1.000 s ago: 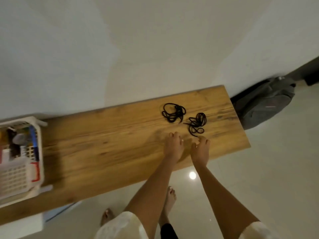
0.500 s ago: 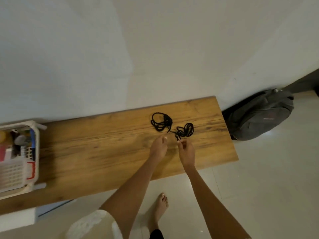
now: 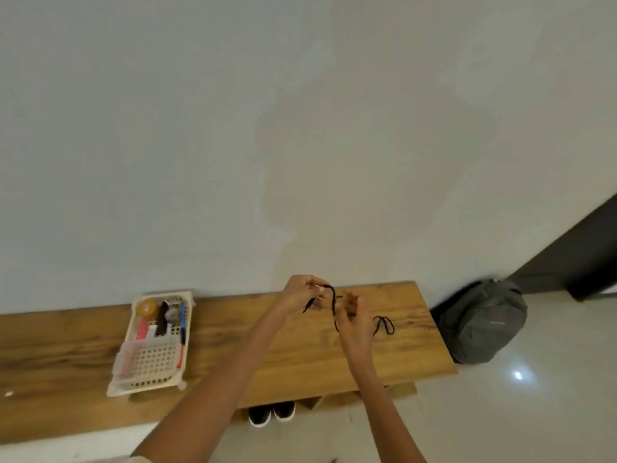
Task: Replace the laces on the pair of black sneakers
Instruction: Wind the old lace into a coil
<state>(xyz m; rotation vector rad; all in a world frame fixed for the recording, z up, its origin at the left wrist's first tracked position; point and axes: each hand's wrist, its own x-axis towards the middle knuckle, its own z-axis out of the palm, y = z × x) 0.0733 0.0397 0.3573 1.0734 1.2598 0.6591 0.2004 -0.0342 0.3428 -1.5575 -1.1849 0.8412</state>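
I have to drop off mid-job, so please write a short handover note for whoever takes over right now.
Left hand: pinches one end of a black lace, lifted above the wooden bench.
Right hand: grips the same lace further along.
Second black lace: lies loose on the bench, right of the hands.
Black sneakers: on the floor under the bench, only the toes visible.
Done: one lace picked up.
Left: bring the sneakers out and lace both; whether old laces are still in them cannot be seen.

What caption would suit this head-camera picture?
Both hands hold a black lace above a wooden bench; sneakers wait underneath.
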